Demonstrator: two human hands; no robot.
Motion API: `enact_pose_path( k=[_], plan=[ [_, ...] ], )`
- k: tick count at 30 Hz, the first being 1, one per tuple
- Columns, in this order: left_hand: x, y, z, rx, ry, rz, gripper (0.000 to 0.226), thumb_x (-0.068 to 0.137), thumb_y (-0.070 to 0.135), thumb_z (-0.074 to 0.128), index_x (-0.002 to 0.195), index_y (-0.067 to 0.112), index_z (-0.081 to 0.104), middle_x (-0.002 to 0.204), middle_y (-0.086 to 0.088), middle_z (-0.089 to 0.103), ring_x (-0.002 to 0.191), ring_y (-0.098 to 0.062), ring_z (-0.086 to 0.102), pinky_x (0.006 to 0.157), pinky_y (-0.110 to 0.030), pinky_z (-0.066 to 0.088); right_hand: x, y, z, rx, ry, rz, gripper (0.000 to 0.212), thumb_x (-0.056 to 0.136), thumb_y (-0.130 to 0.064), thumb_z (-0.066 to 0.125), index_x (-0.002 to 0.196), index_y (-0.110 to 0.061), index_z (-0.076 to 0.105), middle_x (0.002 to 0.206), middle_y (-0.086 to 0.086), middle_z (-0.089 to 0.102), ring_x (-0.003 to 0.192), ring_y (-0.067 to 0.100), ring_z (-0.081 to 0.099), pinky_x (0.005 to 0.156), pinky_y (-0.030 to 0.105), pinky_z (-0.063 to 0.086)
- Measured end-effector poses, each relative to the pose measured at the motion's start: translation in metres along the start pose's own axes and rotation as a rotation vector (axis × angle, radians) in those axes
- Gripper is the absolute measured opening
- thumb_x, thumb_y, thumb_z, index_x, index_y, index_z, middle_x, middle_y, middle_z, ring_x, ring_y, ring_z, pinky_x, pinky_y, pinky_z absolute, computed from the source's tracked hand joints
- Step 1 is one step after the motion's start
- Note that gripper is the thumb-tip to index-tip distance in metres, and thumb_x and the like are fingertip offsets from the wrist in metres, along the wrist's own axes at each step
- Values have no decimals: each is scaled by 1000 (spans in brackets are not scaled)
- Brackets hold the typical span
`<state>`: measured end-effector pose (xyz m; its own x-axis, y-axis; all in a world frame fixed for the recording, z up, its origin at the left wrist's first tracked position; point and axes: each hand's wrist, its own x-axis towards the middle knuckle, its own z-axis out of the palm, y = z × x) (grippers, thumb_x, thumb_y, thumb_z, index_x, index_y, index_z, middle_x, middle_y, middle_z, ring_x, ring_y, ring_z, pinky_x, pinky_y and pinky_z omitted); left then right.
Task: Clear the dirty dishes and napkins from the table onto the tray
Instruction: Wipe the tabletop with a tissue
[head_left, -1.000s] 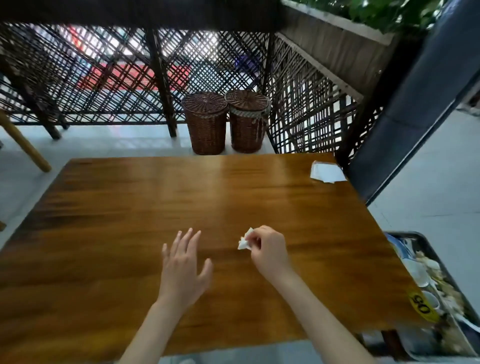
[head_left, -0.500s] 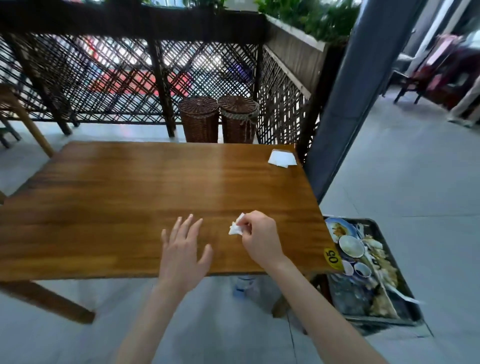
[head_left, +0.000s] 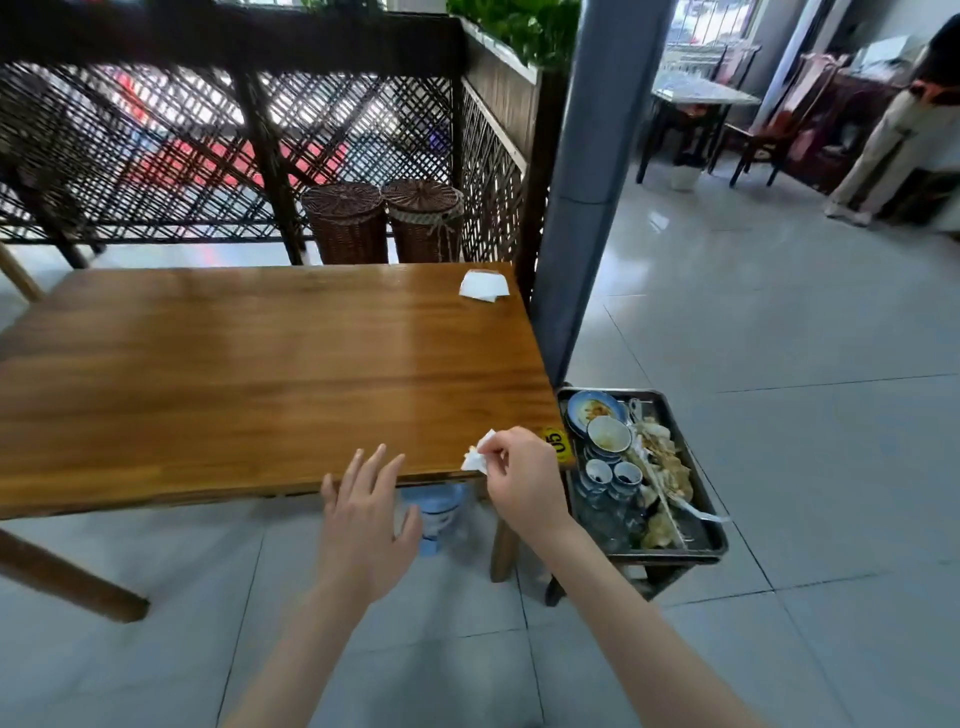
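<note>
My right hand pinches a small crumpled white napkin over the near right corner of the wooden table. My left hand hovers open at the table's near edge, fingers spread, holding nothing. A dark metal tray stands low to the right of the table, holding a blue plate, a white bowl, two small cups, chopsticks and food scraps. Flat white napkins lie at the table's far right corner.
A grey pillar rises just behind the tray. Two wicker baskets stand against a lattice fence beyond the table. A blue-white bottle sits on the floor under the table. A person stands far right by dark wooden chairs.
The view has pulled back and swung right, bringing the tray fully into sight. My right hand has carried the crumpled napkin from mid-table to the near right corner; my left hand stays open.
</note>
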<state>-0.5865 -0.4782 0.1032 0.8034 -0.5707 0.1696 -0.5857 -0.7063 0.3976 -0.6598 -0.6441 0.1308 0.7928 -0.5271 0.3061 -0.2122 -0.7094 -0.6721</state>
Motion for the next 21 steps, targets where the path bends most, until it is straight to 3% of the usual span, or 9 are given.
enact_pose_path(
  k=[3,8,21],
  plan=[
    [3,22,4,9,17,7,56,92,36,49,144,22,34,155,3,22,145,-17,8,115,-45,-2,-1,14,-17,17,23,8,17,83,2,57,82,-9,71,77,-7,57,63,-6,43,62,0,34],
    [17,76,30,27,25,29,56,90,33,53,142,21,38,154,0,27,145,-20,12,115,-47,1,-2,65,-60,17,-8,39,16,84,-1,57,84,-10,70,81,0,63,68,4,50,64,8,37],
    [102,243,140,1,69,-63,57,89,31,53,143,21,37,153,0,28,144,-18,13,114,-45,-2,68,259,-182,-57,-70,13,14,81,-1,62,76,-12,68,70,-11,52,62,-1,44,59,7,36]
  ],
)
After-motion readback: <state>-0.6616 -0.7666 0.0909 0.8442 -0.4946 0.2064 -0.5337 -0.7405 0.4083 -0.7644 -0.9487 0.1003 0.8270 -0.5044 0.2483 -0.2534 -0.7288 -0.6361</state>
